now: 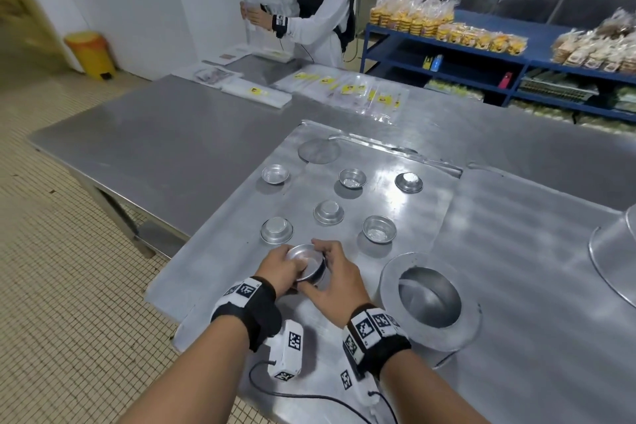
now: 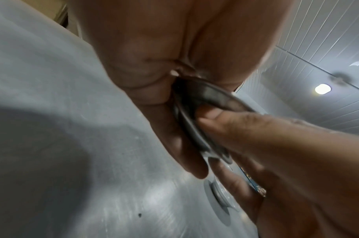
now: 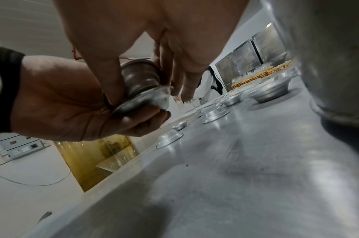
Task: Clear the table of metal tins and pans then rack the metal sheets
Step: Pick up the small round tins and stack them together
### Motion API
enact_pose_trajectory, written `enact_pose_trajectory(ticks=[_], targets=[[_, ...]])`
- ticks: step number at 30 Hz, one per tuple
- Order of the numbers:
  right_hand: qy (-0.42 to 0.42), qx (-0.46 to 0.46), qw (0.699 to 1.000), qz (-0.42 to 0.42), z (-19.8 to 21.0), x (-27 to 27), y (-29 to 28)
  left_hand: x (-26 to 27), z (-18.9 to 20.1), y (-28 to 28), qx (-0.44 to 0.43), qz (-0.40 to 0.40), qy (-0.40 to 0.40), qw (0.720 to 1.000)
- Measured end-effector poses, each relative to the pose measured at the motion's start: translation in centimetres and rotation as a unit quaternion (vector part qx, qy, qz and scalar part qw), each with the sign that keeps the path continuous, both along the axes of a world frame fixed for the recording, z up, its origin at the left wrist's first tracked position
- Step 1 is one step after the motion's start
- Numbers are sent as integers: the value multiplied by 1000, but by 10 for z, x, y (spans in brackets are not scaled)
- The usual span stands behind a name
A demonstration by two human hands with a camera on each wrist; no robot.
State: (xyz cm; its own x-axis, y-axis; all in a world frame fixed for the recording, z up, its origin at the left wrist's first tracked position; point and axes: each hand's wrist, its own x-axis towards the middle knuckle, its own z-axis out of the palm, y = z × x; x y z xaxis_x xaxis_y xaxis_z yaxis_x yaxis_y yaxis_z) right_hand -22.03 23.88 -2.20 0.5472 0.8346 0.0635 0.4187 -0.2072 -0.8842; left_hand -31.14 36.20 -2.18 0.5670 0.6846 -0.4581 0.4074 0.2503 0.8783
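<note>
Tins (image 1: 307,266), nested, gripped by both left hand (image 1: 280,268) and right hand (image 1: 335,277); advise seating rims squarely before collecting next tin (image 1: 277,230).

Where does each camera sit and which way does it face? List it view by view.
Head: above, looking down at the metal sheet; forearms, both hands on the small tin.
Left wrist: under the left hand, looking along its fingers at the tin's rim.
Right wrist: low, under the right hand, facing across the sheet.
All three show the tin.
</note>
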Motion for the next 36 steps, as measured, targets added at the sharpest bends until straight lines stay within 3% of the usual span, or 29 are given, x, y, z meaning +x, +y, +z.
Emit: enact_pose_trajectory(ticks=[4, 10, 18, 29, 36], targets=[[29, -12, 999, 21, -7, -2, 10, -5, -11, 15, 48, 13, 5, 999], [8, -68, 995, 74, -3, -7, 34, -24, -16, 43, 120, 7, 27, 992], [-96, -175, 980, 17, -4, 0, 101, -53, -25, 102, 154, -28, 64, 986], [-191, -321, 927, -24, -32, 3, 178, -72, -45, 154, 136, -46, 75, 987], [-137, -264, 952, -68, -35, 9, 178, -66, -45, 164, 151, -73, 88, 982]])
